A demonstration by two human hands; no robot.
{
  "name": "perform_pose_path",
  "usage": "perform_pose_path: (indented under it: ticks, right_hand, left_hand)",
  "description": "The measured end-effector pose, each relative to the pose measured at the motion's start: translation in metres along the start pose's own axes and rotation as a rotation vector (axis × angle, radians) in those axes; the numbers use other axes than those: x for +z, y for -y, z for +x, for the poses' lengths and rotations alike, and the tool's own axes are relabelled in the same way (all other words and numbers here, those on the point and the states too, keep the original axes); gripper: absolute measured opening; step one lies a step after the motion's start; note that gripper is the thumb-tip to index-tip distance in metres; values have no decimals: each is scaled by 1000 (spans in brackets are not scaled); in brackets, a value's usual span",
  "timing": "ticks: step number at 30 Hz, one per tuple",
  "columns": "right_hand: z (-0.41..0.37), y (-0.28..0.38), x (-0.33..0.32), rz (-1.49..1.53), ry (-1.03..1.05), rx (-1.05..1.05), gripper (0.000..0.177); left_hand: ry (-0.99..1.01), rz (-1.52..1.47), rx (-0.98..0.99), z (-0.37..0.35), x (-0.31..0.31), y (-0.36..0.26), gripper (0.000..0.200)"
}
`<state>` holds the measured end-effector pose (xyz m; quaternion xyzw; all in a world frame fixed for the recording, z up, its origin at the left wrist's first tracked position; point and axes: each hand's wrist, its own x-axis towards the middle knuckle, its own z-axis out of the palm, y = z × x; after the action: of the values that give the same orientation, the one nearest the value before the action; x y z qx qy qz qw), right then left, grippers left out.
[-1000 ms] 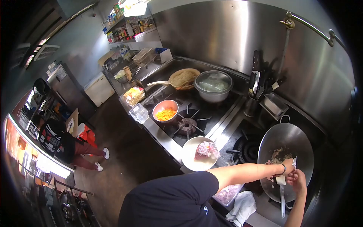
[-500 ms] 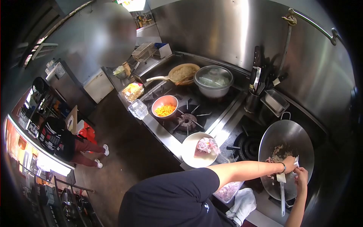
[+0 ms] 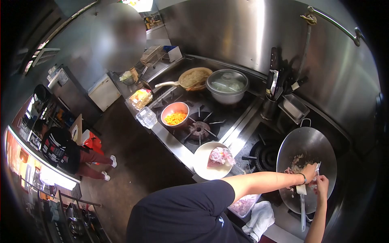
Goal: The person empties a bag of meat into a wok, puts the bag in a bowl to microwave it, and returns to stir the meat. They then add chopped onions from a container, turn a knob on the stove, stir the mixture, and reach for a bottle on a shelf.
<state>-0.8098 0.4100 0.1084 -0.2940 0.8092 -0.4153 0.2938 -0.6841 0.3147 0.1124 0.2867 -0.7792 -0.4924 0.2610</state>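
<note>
Over a large steel wok (image 3: 324, 150), my left hand (image 3: 309, 173) has its fingers closed on a small white plastic bag (image 3: 317, 167). My right hand (image 3: 322, 184) meets it from the right, fingers pinched near the lower part of the bag; what exactly they grip is too small to tell. Chopped pieces of food (image 3: 296, 163) lie in the wok beneath and beside my hands. A spatula (image 3: 303, 206) with a pale blade rests in the wok by my left wrist, its handle across the near rim. Neither hand touches it.
Left of the wok is a white bowl (image 3: 201, 165) with a bagged pinkish item. Beyond stand a bowl of orange shreds (image 3: 176, 118), a lidded pot (image 3: 227, 97) and a frying pan (image 3: 167, 84). A cloth (image 3: 261, 218) lies nearby. Another person (image 3: 60, 150) is far left.
My right hand has shifted slightly up and toward my left hand. The bag remains held over the wok.
</note>
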Motion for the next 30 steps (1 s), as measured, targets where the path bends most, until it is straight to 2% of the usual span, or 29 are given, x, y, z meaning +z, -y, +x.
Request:
perform_pose_path:
  ticks: [1,3,4,5,6,7,8,9,10,11,12,13,15,19,21,22,25,27,28,30]
  right_hand:
    - [-4,4,2,0,-2,5,20]
    - [-17,23,4,-186,-133,-67,22]
    - [-24,34,6,-267,-174,-173,22]
    - [-27,35,3,-358,-224,-252,23]
    - [-4,8,-6,-464,-202,-342,26]
    - [-17,31,-5,-469,-173,-279,29]
    - [-19,39,-8,-429,-91,-218,31]
    - [-12,27,-13,-454,-139,-404,33]
    - [-3,20,-18,-346,-74,-438,31]
    - [-17,37,-22,-258,-19,-339,27]
    - [-22,41,-22,-180,-58,-282,22]
    - [-35,58,-25,-76,-29,-178,19]
    - [-41,65,-26,175,31,-247,19]
    - [-40,71,-29,192,81,-302,21]
    - [-37,71,-27,-75,-41,-333,21]
    - [-37,70,-25,-77,-27,-328,21]
    - [-37,71,-25,10,0,-290,20]
    - [-33,73,-26,36,-34,-316,21]
    - [-32,73,-27,17,-60,-315,22]
    - [-25,67,-26,-72,-144,-368,22]
  left_hand:
    - [5,-2,-2,1,-5,-2,29]
    - [32,40,-45,-1,-6,-8,29]
    - [-44,106,82,-1,-2,-5,27]
    - [86,257,74,7,2,-1,27]
    - [108,483,182,17,11,7,23]
    - [161,399,160,17,-2,0,27]
    - [88,661,410,13,-6,1,30]
    - [68,694,478,18,-10,5,37]
    - [222,784,426,12,-34,-27,34]
    - [315,791,409,23,-33,-25,34]
    - [132,205,177,32,-24,-12,28]
    - [149,21,219,44,-16,3,20]
    - [301,-228,117,41,-30,-19,17]
    - [339,-357,83,46,-37,-28,17]
    - [293,-209,94,44,-45,-32,16]
    - [287,-212,81,41,-48,-34,16]
    - [333,-375,-11,38,-60,-37,15]
    - [330,-747,-182,34,-68,-39,18]
    - [326,-831,-257,33,-74,-40,21]
    - [295,-877,-315,28,-87,-41,22]
